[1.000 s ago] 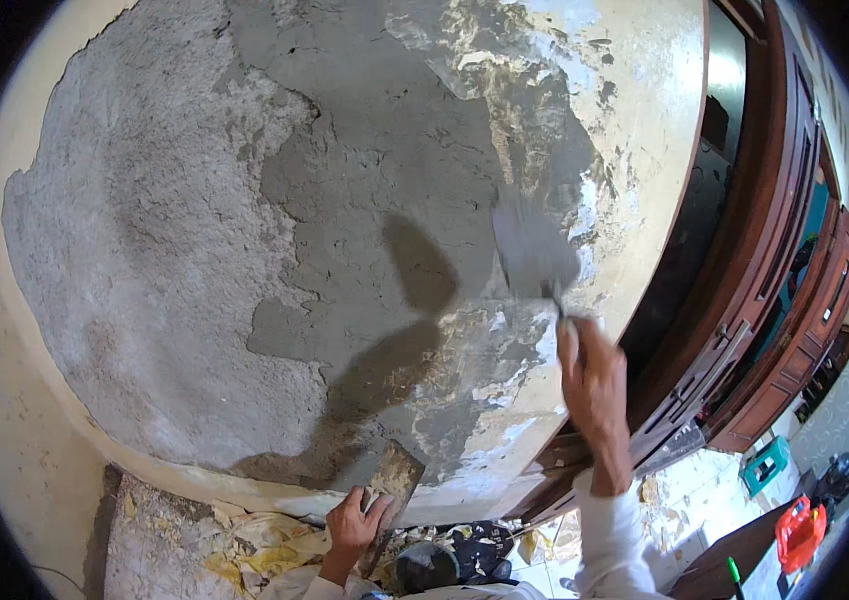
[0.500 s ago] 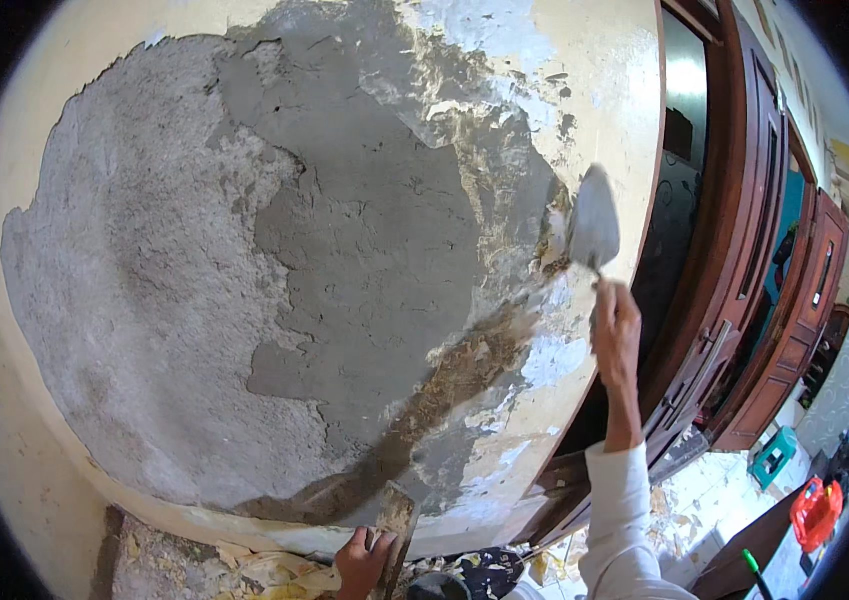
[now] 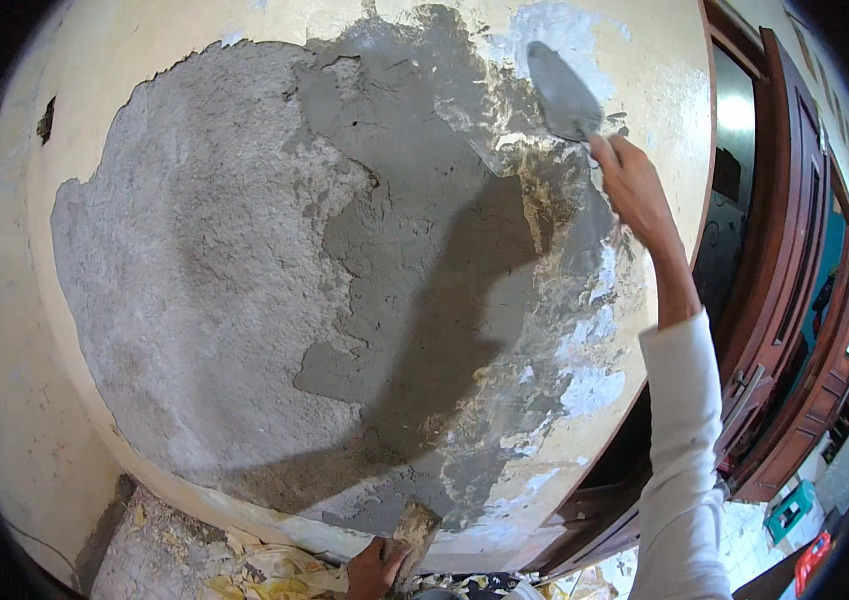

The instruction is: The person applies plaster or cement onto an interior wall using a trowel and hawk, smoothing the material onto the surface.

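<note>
My right hand (image 3: 636,190) is wrapped round the handle of a pointed trowel (image 3: 564,95), raised to the upper right of the wall patch. The trowel's grey blade lies over the edge of the plaster and points up and left. It looks close to the wall, but I cannot tell whether it touches. Smooth, darker wet plaster (image 3: 414,220) covers the middle of the patch, beside rough grey plaster (image 3: 194,270) on the left. Low down, my left hand (image 3: 372,568) grips a plaster-smeared wooden board (image 3: 417,535); its lower part is hidden.
A dark red wooden door and frame (image 3: 774,250) border the wall on the right. On the tiled floor stands a green plastic stool (image 3: 790,512), with a red thing (image 3: 812,562) near it. Rubble and torn scraps (image 3: 264,570) lie along the wall's foot.
My right hand has swung the trowel up and left, from the bare wall beside the door to the patch's upper right edge. The view has shifted; my left hand still holds the board low.
</note>
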`<act>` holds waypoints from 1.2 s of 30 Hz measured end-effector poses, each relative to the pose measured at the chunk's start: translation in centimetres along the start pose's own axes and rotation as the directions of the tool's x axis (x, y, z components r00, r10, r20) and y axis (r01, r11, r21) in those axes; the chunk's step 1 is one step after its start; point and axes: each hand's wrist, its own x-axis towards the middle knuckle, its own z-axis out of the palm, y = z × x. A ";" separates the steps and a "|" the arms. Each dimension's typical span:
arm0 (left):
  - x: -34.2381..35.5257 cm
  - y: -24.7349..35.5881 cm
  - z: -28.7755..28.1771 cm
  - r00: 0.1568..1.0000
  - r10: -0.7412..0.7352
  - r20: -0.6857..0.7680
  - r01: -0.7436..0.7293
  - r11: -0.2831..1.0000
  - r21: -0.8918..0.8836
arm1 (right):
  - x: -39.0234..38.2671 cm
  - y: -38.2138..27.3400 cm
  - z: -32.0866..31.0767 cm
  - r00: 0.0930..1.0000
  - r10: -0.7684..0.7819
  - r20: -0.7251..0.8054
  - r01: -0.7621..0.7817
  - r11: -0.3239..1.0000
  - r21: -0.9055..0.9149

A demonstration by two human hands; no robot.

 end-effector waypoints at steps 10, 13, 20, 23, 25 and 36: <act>-0.2 -3.5 1.4 0.994 0.015 -0.111 -0.009 0.998 0.054 | 6.3 -10.9 2.5 0.902 -0.380 0.207 0.430 0.837 -0.338; -0.7 -2.7 1.2 0.983 0.060 -0.175 -0.049 0.997 0.066 | 6.8 -9.1 3.1 0.849 -0.486 0.206 0.525 0.739 -0.421; -1.3 -3.4 0.5 0.980 0.058 -0.189 -0.058 0.998 0.005 | 4.6 -9.6 1.2 0.857 -0.457 0.239 0.514 0.795 -0.322; -1.0 -2.7 0.1 0.981 0.122 -0.150 -0.136 0.987 -0.090 | 4.8 -10.8 3.2 0.887 -0.366 0.283 0.447 0.834 -0.324; -1.0 -1.8 0.1 0.971 0.171 -0.165 -0.188 0.978 -0.094 | 4.7 -10.3 2.9 0.802 -0.542 0.251 0.595 0.687 -0.417; -1.4 -0.9 0.1 0.977 0.112 -0.182 -0.129 0.988 -0.088 | 5.4 -11.1 5.5 0.887 -0.418 0.195 0.453 0.871 -0.191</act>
